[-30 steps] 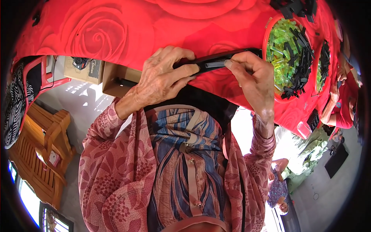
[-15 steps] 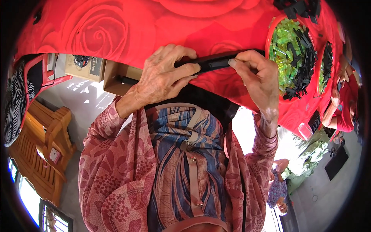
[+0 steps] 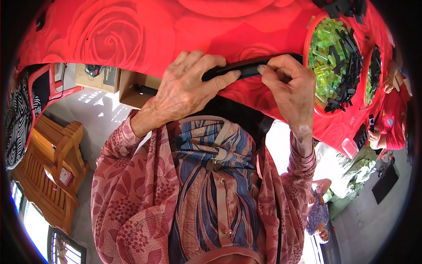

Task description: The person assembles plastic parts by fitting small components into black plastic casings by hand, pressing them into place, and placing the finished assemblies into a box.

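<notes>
A long, narrow black strip-shaped piece [image 3: 249, 69] is held level between my hands, just above the near edge of the red table. My left hand [image 3: 189, 86] is closed round its left end, the thumb lying along its near face. At the right part my right hand [image 3: 290, 83] pinches it, thumb against the near side and fingers curled. Whether a smaller part sits in that pinch is hidden. Right beside my right hand stands a red basket [image 3: 306, 48] of clear yellow-green plastic pieces [image 3: 323, 55] and small black parts [image 3: 347, 66].
A rose-patterned red cloth [image 3: 145, 31] covers the table. Further right is a second basket [image 3: 372, 79], near a co-worker's hand [image 3: 374, 134]. Black pieces [image 3: 345, 9] lie at the back right. An open cardboard box [image 3: 136, 90] and a red chair [image 3: 66, 90] stand at the left.
My left thumb has slid rightward along the black piece, closer to my right hand. Both hands still hold it. The co-worker's hand at the right has shifted, with a small dark thing in it.
</notes>
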Demonstrator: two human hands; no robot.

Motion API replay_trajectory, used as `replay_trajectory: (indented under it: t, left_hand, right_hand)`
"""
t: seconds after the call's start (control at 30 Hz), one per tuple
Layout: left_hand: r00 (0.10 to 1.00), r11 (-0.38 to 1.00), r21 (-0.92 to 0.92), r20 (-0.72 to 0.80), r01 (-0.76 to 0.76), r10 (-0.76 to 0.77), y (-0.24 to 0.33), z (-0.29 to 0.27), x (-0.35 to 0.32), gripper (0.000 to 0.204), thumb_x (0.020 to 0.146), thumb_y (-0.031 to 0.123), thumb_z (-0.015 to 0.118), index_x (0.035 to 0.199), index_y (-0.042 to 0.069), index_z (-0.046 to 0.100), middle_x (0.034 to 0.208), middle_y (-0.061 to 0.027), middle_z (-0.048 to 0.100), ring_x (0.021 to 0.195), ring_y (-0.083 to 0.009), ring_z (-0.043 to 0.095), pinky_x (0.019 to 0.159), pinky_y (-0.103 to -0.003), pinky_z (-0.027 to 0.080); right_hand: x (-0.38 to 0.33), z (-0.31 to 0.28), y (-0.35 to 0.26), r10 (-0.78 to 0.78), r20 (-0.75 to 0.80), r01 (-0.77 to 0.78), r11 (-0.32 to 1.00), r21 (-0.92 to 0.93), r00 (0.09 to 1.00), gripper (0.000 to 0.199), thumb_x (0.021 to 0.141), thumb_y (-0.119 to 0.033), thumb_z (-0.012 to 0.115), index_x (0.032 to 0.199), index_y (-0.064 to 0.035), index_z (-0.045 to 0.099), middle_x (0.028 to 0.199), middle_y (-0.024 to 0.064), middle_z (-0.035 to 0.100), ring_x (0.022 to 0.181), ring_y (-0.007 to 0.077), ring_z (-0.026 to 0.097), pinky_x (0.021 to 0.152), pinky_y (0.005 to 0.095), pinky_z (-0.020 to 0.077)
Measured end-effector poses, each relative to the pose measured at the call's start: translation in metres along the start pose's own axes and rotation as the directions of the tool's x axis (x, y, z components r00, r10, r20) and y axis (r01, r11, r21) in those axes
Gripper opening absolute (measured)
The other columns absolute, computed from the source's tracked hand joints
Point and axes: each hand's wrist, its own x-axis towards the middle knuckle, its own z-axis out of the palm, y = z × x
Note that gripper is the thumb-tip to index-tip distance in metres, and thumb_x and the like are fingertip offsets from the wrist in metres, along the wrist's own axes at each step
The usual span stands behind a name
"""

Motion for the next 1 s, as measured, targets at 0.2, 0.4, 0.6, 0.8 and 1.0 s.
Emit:
replay_trajectory:
  t: [0.2, 0.4, 0.6, 0.8, 1.0]
  left_hand:
    - [0.999, 1.000, -0.005, 0.049, -0.006, 0.006, -0.004, 0.001, 0.002, 0.049, 0.072, 0.009, 0.079, 0.120, 0.021, 0.073, 0.106, -0.0039, 0.062, 0.083, -0.0205, 0.058, 0.070, -0.035, 0.045]
    - [0.990, 1.000, 0.016, 0.139, -0.014, 0.012, -0.002, -0.007, 0.008, 0.047, 0.076, 0.008, 0.078, 0.121, 0.020, 0.073, 0.106, -0.0063, 0.062, 0.084, -0.0212, 0.058, 0.071, -0.035, 0.046]
    - [0.979, 0.996, -0.085, 0.204, 0.006, 0.012, -0.010, -0.010, 0.011, 0.047, 0.076, 0.007, 0.077, 0.121, 0.021, 0.072, 0.110, -0.0053, 0.060, 0.083, -0.0213, 0.058, 0.074, -0.035, 0.049]
    - [0.972, 0.992, -0.104, 0.231, 0.074, -0.048, -0.007, -0.013, 0.012, 0.047, 0.077, 0.008, 0.077, 0.122, 0.023, 0.072, 0.110, -0.0044, 0.060, 0.081, -0.0218, 0.056, 0.075, -0.036, 0.049]
    - [0.937, 0.980, -0.182, 0.350, 0.083, -0.014, -0.011, -0.020, 0.024, 0.046, 0.078, 0.009, 0.077, 0.122, 0.021, 0.072, 0.112, -0.0059, 0.058, 0.081, -0.0228, 0.057, 0.075, -0.037, 0.049]
  right_hand:
    - [0.000, 0.000, -0.002, 0.022, 0.008, -0.022, 1.000, 0.018, 1.000, 0.010, 0.082, -0.008, 0.073, 0.078, -0.0017, 0.065, 0.052, 0.0073, 0.059, 0.043, 0.0124, 0.051, 0.046, 0.0302, 0.0387]
    - [0.000, 0.000, 0.000, 0.002, -0.002, -0.002, 1.000, -0.015, 1.000, 0.012, 0.082, -0.009, 0.073, 0.077, -0.0008, 0.065, 0.054, 0.0084, 0.060, 0.044, 0.0148, 0.053, 0.047, 0.0311, 0.0400]
    - [0.000, 0.001, 0.001, -0.010, 0.010, 0.010, 1.000, -0.015, 1.000, 0.013, 0.082, -0.009, 0.072, 0.077, -0.0005, 0.064, 0.053, 0.0092, 0.059, 0.043, 0.0175, 0.053, 0.046, 0.0328, 0.0399]
    - [0.000, 0.003, 0.003, -0.071, -0.020, 0.071, 0.997, -0.009, 0.997, 0.011, 0.083, -0.007, 0.071, 0.077, -0.0007, 0.064, 0.052, 0.0095, 0.057, 0.041, 0.0216, 0.053, 0.046, 0.0349, 0.0390]
    - [-0.001, 0.002, 0.008, -0.078, -0.026, 0.078, 0.997, -0.019, 0.997, 0.010, 0.084, -0.006, 0.070, 0.079, -0.0007, 0.064, 0.050, 0.0096, 0.055, 0.041, 0.0217, 0.052, 0.044, 0.0355, 0.0371]
